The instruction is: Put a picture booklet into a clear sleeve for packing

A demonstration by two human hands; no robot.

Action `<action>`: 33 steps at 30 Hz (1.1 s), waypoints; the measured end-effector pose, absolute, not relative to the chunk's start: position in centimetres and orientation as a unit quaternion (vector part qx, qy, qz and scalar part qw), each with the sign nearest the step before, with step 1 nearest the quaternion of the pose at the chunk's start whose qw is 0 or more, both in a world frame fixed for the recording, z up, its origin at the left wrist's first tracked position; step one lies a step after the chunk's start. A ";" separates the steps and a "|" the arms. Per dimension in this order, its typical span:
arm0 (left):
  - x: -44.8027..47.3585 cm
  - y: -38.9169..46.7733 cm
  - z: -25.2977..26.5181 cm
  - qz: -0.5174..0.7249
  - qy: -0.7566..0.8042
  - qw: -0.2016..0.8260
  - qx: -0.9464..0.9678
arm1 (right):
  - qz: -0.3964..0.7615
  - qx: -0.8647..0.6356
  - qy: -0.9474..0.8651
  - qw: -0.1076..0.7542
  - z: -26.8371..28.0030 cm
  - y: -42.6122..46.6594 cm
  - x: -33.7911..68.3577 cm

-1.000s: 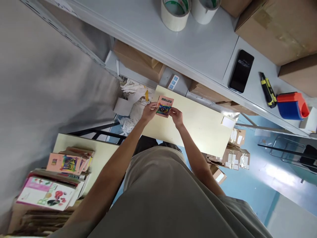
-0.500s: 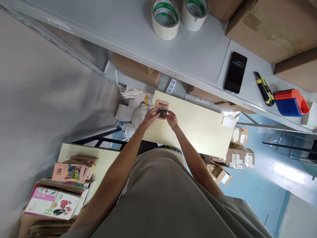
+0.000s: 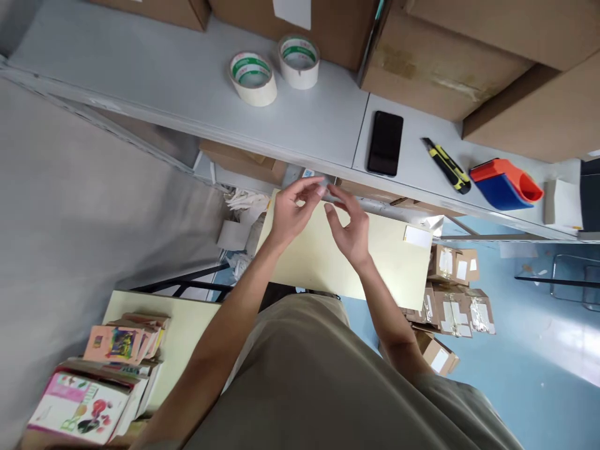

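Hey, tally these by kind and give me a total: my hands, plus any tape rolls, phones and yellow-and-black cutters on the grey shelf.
Left hand and right hand: 2
Tape rolls: 2
Phone: 1
Yellow-and-black cutter: 1
Total: 6

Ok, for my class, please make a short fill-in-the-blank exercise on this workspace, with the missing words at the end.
1. On the grey shelf stand ____ tape rolls.
2. Between the tape rolls and the cutter lies a black ____.
3. The cutter is black and ____.
4. Seen behind the left hand and the right hand is a pale yellow ____.

Missing words: two; phone; yellow; table.
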State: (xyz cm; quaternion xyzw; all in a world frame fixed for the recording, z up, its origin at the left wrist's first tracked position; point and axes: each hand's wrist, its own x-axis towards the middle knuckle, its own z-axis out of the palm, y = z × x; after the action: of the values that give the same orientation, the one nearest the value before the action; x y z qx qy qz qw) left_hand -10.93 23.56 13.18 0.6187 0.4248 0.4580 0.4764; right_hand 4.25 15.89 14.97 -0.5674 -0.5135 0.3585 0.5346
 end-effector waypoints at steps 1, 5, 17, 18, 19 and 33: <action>-9.7 23.8 14.4 0.467 0.407 0.468 0.630 | 0.336 -0.566 -0.530 0.535 16.3 16.2 5.4; -5.1 25.2 17.8 0.494 0.353 0.447 0.657 | 0.235 -0.572 -0.593 0.515 18.5 18.8 10.6; 1.6 29.5 20.5 0.529 0.310 0.390 0.687 | 0.101 -0.617 -0.667 0.405 13.6 30.1 22.3; 1.8 29.6 20.6 0.531 0.310 0.380 0.691 | 0.092 -0.624 -0.670 0.391 13.2 30.5 22.5; 1.9 29.8 20.7 0.534 0.311 0.370 0.693 | 0.087 -0.629 -0.671 0.383 12.9 30.9 22.6; 0.0 28.3 20.2 0.545 0.339 0.364 0.675 | 0.075 -0.638 -0.671 0.371 12.7 29.0 22.2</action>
State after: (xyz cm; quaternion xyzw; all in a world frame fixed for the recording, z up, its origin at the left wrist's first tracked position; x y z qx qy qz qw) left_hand 0.00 28.34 20.15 0.6748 0.3392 0.5451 0.3640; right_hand 22.16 28.96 12.75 -0.6383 -0.6705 0.0754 0.3705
